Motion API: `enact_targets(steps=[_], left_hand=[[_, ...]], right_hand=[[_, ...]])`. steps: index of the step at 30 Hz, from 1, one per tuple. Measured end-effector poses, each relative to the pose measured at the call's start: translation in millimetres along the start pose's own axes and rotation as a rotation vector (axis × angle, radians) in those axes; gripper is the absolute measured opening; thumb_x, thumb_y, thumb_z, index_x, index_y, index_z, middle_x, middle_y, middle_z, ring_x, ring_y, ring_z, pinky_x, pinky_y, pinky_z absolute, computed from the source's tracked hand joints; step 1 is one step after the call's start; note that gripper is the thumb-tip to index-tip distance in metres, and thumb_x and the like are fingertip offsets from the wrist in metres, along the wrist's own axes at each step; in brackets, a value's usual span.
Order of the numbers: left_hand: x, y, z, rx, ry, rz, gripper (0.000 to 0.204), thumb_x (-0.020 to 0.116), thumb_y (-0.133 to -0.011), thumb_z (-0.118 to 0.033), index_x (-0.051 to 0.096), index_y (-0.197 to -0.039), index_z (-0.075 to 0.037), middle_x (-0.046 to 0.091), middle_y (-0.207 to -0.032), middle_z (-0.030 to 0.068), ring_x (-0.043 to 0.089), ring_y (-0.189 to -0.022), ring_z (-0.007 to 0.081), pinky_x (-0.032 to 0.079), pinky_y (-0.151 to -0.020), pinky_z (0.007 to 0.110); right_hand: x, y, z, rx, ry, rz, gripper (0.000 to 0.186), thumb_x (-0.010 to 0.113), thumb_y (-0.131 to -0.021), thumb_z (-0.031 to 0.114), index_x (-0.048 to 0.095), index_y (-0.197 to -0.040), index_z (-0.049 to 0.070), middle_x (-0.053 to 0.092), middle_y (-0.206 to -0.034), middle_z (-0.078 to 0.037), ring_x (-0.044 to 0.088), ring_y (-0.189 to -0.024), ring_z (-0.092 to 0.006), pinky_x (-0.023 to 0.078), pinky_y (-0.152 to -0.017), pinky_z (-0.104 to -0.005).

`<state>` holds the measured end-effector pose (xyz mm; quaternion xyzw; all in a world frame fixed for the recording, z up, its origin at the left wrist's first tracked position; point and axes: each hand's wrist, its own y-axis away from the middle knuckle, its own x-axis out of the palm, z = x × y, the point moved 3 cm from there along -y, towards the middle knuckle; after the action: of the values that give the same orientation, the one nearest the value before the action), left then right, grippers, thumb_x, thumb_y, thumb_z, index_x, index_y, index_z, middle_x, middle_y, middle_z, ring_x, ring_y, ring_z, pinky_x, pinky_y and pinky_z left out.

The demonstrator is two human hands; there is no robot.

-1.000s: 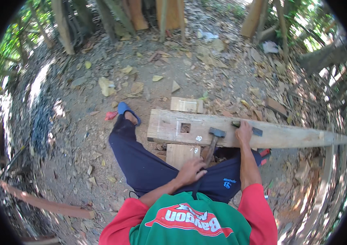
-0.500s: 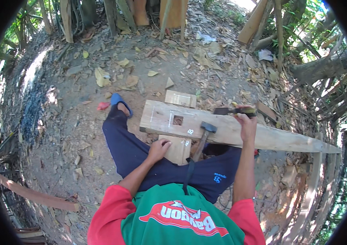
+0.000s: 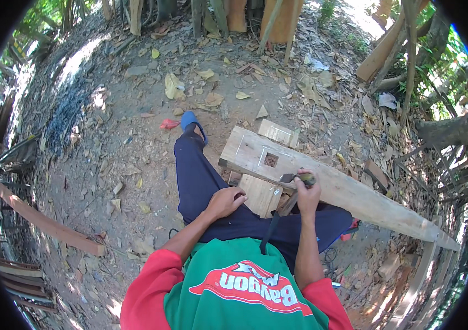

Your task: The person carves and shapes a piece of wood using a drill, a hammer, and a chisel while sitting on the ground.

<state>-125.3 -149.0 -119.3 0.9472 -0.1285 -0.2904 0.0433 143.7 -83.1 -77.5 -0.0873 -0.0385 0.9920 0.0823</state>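
Observation:
My right hand (image 3: 308,191) grips a chisel (image 3: 304,179) with a dark yellow-green handle, over the near edge of a long pale timber (image 3: 355,199), which has a square hole and white outlines. A hammer (image 3: 287,206) with a wooden shaft is partly hidden beneath that hand. My left hand (image 3: 227,201) rests loosely at my thigh beside a short board (image 3: 261,193), fingers slightly bent, with nothing visible in them. Another short board (image 3: 277,131) sticks out from the timber's far side. My legs (image 3: 198,176) are spread around the near board.
A wooden stand (image 3: 418,278) is under the timber's narrow right end. A long reddish plank (image 3: 47,217) lies at left, with stacked boards (image 3: 25,280) below. Planks (image 3: 278,22) and branches stand at the back. A branch or log (image 3: 437,132) is at right. Dry leaves litter the ground.
My right hand picked up the chisel from the timber, raised it, and brought it back nearer me, over the hammer. My left hand left the hammer's shaft for my thigh. The view has shifted.

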Motion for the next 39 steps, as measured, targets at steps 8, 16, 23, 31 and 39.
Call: enact_targets(steps=[8,16,23,31,39], left_hand=[[0.3,5.6,-26.7,-0.001,-0.245,-0.002,0.033,0.062,-0.09,-0.033,0.072,-0.097,-0.002,0.072,-0.091,0.0183,0.068,-0.09,0.0358,0.052,-0.081,0.045],[22.2,13.9,-55.1,0.11,-0.35,0.073,0.03,0.065,-0.087,-0.032,0.073,-0.095,-0.003,0.072,-0.09,0.017,0.068,-0.087,0.0355,0.051,-0.079,0.046],[24.0,14.2,-60.1,0.144,-0.363,0.099,0.032,0.067,-0.086,-0.033,0.073,-0.094,-0.002,0.072,-0.088,0.0182,0.067,-0.088,0.0366,0.051,-0.08,0.046],[30.7,-12.1,-20.8,0.03,-0.18,0.163,0.033,0.067,-0.087,-0.032,0.072,-0.099,-0.001,0.072,-0.092,0.0181,0.068,-0.088,0.0338,0.052,-0.078,0.044],[39.7,-57.4,10.1,-0.186,0.316,-0.029,0.039,0.063,-0.09,-0.039,0.072,-0.103,-0.003,0.072,-0.095,0.0191,0.069,-0.09,0.0334,0.052,-0.08,0.042]], right_hand=[[7.2,34.1,11.7,-0.235,0.204,-0.01,0.027,0.069,-0.083,0.003,0.061,-0.109,0.003,0.069,-0.102,-0.014,0.069,-0.095,-0.0226,0.052,-0.084,-0.0329],[-16.9,50.3,-1.2,0.032,0.096,-0.118,0.032,0.071,-0.084,0.009,0.062,-0.114,0.003,0.069,-0.105,-0.016,0.069,-0.095,-0.026,0.052,-0.085,-0.0363],[-32.1,39.2,19.1,0.038,0.326,-0.092,0.035,0.074,-0.084,0.015,0.064,-0.116,0.005,0.069,-0.103,-0.015,0.068,-0.087,-0.0225,0.053,-0.075,-0.0344],[-54.1,29.5,-8.3,0.252,-0.066,-0.026,0.028,0.071,-0.087,0.007,0.062,-0.113,0.001,0.069,-0.099,-0.008,0.067,-0.078,-0.0137,0.055,-0.069,-0.0279],[-23.5,6.6,28.4,0.266,-0.08,-0.024,0.022,0.067,-0.09,0.003,0.061,-0.111,-0.001,0.069,-0.1,-0.008,0.067,-0.081,-0.012,0.055,-0.069,-0.0249]])
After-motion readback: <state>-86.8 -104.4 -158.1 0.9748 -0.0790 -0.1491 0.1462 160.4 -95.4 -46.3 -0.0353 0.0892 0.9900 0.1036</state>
